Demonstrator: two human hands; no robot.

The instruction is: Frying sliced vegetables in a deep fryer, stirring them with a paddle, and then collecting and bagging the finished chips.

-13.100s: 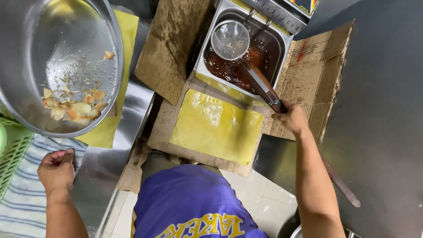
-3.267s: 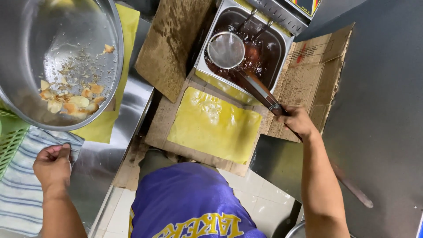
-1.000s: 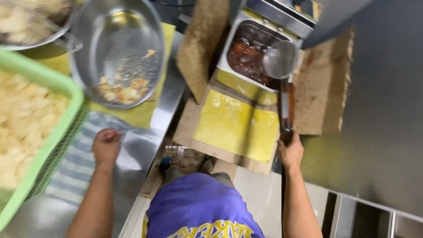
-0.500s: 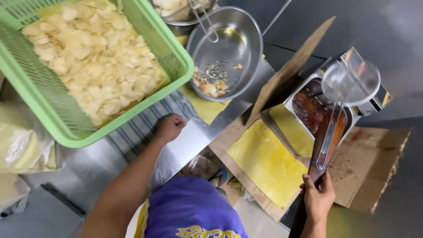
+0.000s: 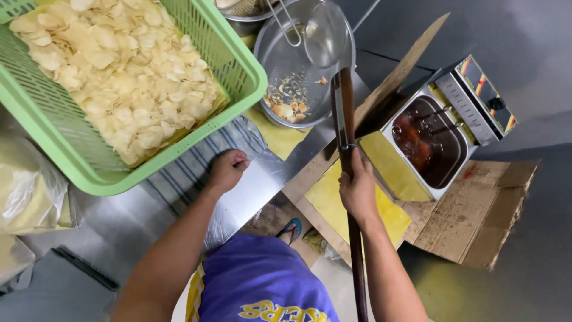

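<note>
My right hand (image 5: 357,188) grips the long wooden handle of a mesh skimmer (image 5: 325,39), whose round head hangs over a large metal bowl (image 5: 280,53) holding a few fried scraps. My left hand (image 5: 226,170) is closed into a fist and rests on the edge of the steel counter (image 5: 256,185), beside a striped cloth (image 5: 196,173). A green plastic basket (image 5: 241,74) heaped with pale chips stands just up and left of that hand.
A small electric fryer (image 5: 444,128) with dark oil sits on flattened cardboard (image 5: 476,209) at the right, with yellow sheets (image 5: 328,203) laid before it. An upright cardboard panel (image 5: 405,65) stands between bowl and fryer. Plastic bags of chips (image 5: 30,197) lie at the left.
The skimmer has swung left from above the fryer to above the metal bowl. My view has shifted left, bringing the green basket closer. My left fist stays on the counter.
</note>
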